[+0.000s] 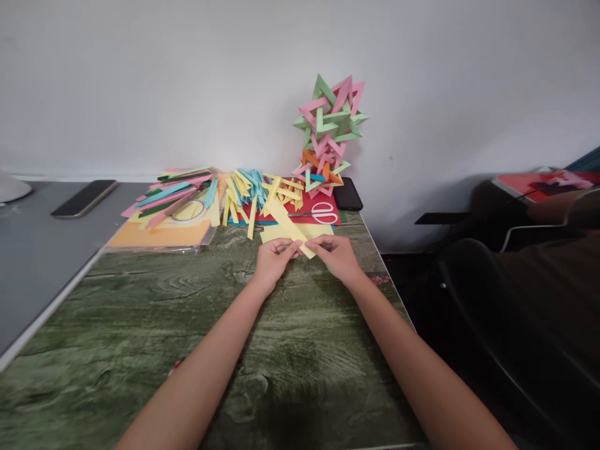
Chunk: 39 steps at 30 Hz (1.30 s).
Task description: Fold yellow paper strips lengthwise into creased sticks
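A: Surface and room?

B: Green wood-grain worktop (187,300) fills the lower centre of the frame; grey worktop (42,256) adjoins at the left edge. Pale wall (178,81) behind. Black chair (473,272) at lower right.

A: Hands, and what they grip?

B: Two. Left hand (276,257) and right hand (336,255) both pinch the near end of one yellow strip (287,221), centre of frame. The strip slants toward upper left, above yellow paper (269,234).

A: Other counts?

B: Scissors (322,213): one pair, on red paper (304,203), right of centre. Phone (84,199): one, left. Dark slab (348,195), phone-like: one, right of the scissors. Ring (187,219): one, by the loose coloured strips (175,190), left of centre; strips overlap, not countable. Folded yellow and blue pieces (253,187): many, also not countable. Large pink-and-green star (334,115): one, upper right of centre, above smaller stars (323,165); their number unclear.
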Tool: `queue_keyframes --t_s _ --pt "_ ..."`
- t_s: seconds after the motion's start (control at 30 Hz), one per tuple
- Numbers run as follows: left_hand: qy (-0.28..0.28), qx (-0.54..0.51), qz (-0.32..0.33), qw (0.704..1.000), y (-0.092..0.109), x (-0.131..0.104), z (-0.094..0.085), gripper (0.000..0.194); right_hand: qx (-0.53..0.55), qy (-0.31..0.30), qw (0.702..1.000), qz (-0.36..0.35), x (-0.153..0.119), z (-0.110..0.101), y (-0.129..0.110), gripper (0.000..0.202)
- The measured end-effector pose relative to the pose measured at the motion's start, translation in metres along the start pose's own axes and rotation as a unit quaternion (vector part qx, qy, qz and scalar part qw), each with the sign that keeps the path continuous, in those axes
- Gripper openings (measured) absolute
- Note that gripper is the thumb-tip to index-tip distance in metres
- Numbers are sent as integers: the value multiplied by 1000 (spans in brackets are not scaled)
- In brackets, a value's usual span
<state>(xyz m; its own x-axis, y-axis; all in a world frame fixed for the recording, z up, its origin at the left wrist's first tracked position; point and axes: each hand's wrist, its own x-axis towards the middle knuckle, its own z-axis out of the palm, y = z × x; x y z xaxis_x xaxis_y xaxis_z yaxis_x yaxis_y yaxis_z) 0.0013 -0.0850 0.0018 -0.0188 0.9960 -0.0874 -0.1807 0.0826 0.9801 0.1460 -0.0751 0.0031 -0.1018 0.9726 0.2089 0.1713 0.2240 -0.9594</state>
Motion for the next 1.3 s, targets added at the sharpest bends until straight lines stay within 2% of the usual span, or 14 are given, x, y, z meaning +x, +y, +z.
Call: queue_keyframes --t_s 0.17,0.4,0.67,0.9,1.1,1.3 --pt "-51 33 -2 998 1 -1 1 28 -3 45 999 -21 0 1 3 19" --pt "-17 22 11 1000 1 0 0 27 24 -3 1000 10 1 3 6 21" --pt "-55 16 -8 998 3 -2 2 28 -13 16 1000 5 1 3 3 30" --pt "-29 2 -1 1000 2 -2 2 24 -57 11 998 -10 -1 3 -3 33" --pt "-38 14 -8 999 3 -1 2 24 -83 15 996 -29 -2 3 -3 29" --pt "-34 27 0 999 4 -2 1 22 -68 -10 997 -39 -3 3 -7 27"
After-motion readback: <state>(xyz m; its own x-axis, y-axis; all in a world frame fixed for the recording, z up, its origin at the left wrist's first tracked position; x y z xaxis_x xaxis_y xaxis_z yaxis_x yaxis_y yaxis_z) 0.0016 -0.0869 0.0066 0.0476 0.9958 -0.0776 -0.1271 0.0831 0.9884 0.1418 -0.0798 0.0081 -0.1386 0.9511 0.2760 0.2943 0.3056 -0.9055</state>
